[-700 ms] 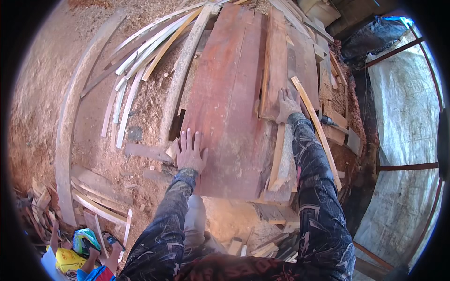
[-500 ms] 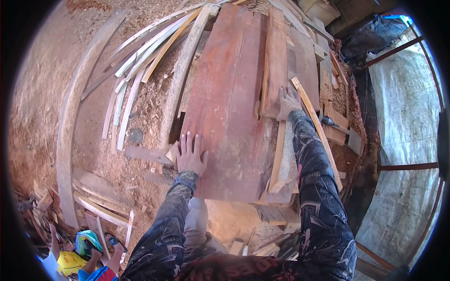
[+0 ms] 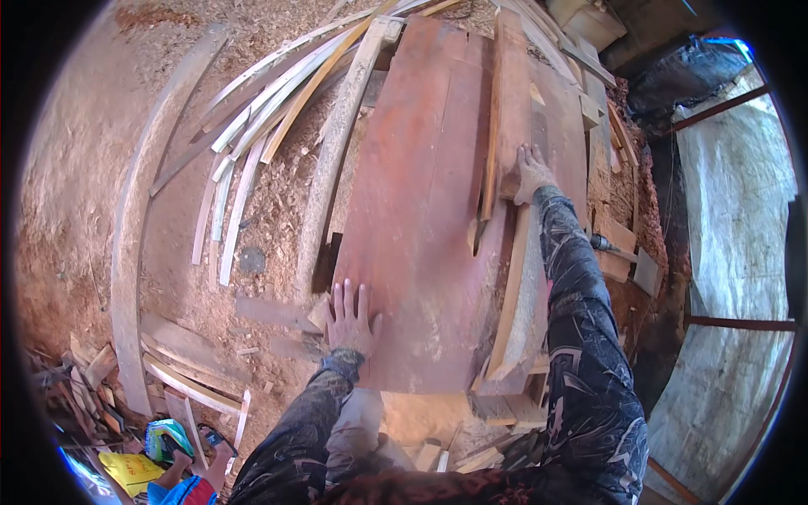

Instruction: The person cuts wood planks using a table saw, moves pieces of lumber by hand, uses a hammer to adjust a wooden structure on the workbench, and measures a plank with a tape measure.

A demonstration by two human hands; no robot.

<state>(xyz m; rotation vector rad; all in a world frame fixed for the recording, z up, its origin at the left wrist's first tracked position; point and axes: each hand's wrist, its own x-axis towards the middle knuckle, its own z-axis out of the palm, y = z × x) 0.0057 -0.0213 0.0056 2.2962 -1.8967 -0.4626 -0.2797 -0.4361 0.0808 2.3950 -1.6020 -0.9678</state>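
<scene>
A wide reddish-brown board (image 3: 404,194), made of long planks side by side, lies lengthwise in front of me. My left hand (image 3: 352,321) rests flat on its left edge near the close end, fingers stretched out. Farther off on the right, my right hand (image 3: 533,174) is laid on the near end of a thick brown plank (image 3: 510,93), fingers extended and not wrapped round it. That plank lies on top of the board. Along its left side runs a narrow dark-edged strip (image 3: 489,143), whose near end reaches closer to me.
Left of the board lie a long dusty beam (image 3: 343,151) and several thin pale strips (image 3: 273,93). A drill-like tool (image 3: 608,246) sits right of my forearm. At lower left are another person's legs (image 3: 220,459) by a yellow bag (image 3: 129,473). A pale sheet wall (image 3: 741,219) stands right.
My right hand and the thick plank under it have shifted away from me along the board, past the narrow strip. My left hand stays flat on the board's edge. The whole view has shifted slightly.
</scene>
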